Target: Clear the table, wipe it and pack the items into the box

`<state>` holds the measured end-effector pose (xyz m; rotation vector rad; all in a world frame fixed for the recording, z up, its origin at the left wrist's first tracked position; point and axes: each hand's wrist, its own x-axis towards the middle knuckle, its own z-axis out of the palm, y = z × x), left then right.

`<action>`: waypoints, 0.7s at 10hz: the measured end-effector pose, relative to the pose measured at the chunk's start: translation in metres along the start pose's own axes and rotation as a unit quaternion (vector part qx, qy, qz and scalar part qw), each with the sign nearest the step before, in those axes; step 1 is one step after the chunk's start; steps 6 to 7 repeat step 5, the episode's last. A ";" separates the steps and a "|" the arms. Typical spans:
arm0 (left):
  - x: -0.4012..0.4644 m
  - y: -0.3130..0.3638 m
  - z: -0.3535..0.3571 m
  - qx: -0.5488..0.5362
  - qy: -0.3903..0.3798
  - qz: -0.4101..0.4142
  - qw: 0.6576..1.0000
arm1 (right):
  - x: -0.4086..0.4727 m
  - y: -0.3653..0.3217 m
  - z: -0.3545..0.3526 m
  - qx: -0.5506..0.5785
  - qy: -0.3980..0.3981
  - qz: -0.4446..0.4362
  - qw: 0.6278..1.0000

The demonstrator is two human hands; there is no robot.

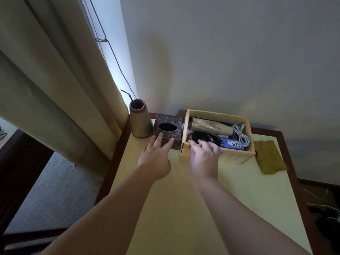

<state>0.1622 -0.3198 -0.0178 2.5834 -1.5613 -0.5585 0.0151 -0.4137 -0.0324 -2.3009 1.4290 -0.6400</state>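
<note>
With the left hand (155, 155) flat-fingered on the tissue box (168, 131) and the right hand (203, 155) blurred, grip unclear, at the wooden box (219, 155), a careless shove could topple the vase (139, 120).

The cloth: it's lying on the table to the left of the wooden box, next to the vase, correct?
Not quite. The head view shows the cloth lying on the table to the right of the wooden box; the vase stands at the far left, beyond the tissue box.
</note>
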 end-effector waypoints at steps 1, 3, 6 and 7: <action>0.001 0.000 -0.002 -0.008 -0.005 0.005 1.000 | 0.000 0.003 0.002 0.001 -0.003 -0.005 1.000; -0.002 0.002 -0.005 -0.020 -0.032 0.011 0.999 | 0.001 0.004 -0.003 -0.021 -0.056 -0.002 0.998; -0.044 0.007 0.004 -0.122 0.135 0.053 0.982 | -0.048 0.037 -0.026 -0.023 -0.090 -0.096 0.991; -0.044 0.007 0.004 -0.122 0.135 0.053 0.982 | -0.048 0.037 -0.026 -0.023 -0.090 -0.096 0.991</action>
